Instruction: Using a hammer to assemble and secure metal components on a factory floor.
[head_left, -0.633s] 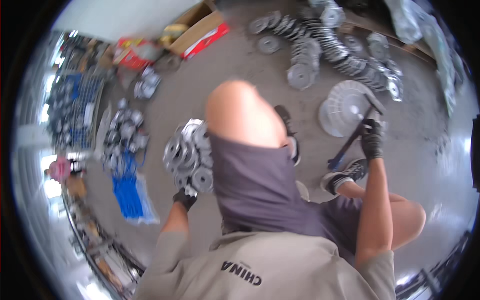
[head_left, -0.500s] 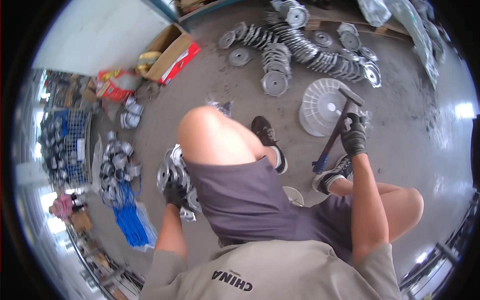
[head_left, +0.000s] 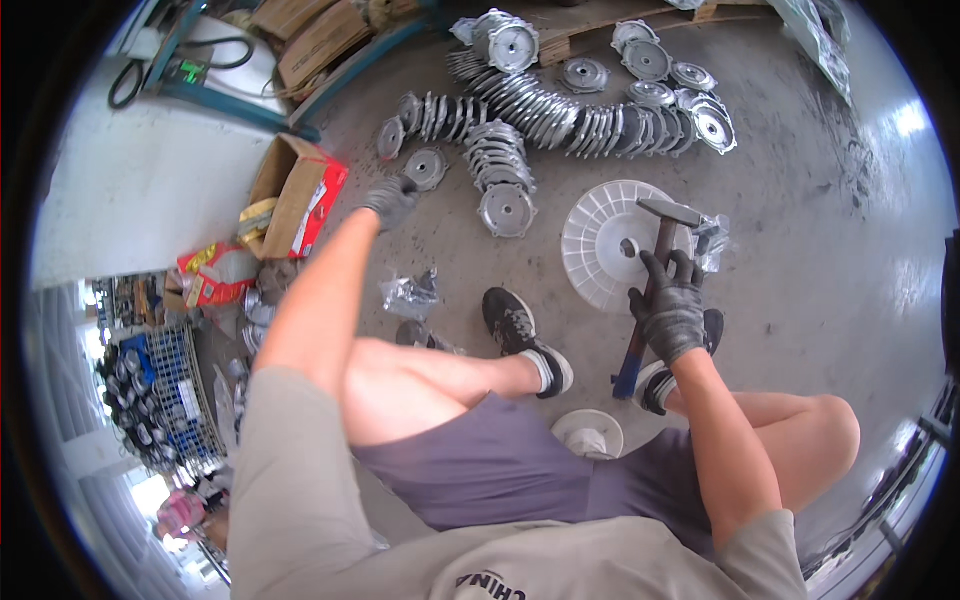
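Observation:
In my right hand (head_left: 674, 312), in a dark grey work glove, is a hammer (head_left: 635, 352) with a blue-ended handle. Its metal head lies over the white ribbed plastic reel (head_left: 592, 240), and my fingers loosely clasp the shaft. My left hand (head_left: 392, 203), gloved too, reaches out to the far left. Its curled fingers meet the near-left edge of a single round metal cover (head_left: 427, 168) on the floor. Beside that cover stands a short stack of similar covers (head_left: 497, 165), and a long curved row of them (head_left: 570, 118) runs to the right.
A torn cardboard box (head_left: 312, 205) stands left, beside a red bag (head_left: 215, 275). A plastic bag (head_left: 410, 295) lies ahead of my shoes. Between my legs is a small white spool (head_left: 588, 434). A wooden pallet (head_left: 560, 45) and a blue-framed bench (head_left: 350, 75) edge the back.
My left hand has left the metal parts beside my left knee and swung forward to the lone cover. My right hand still holds the hammer, its grip looser. The view has shifted.

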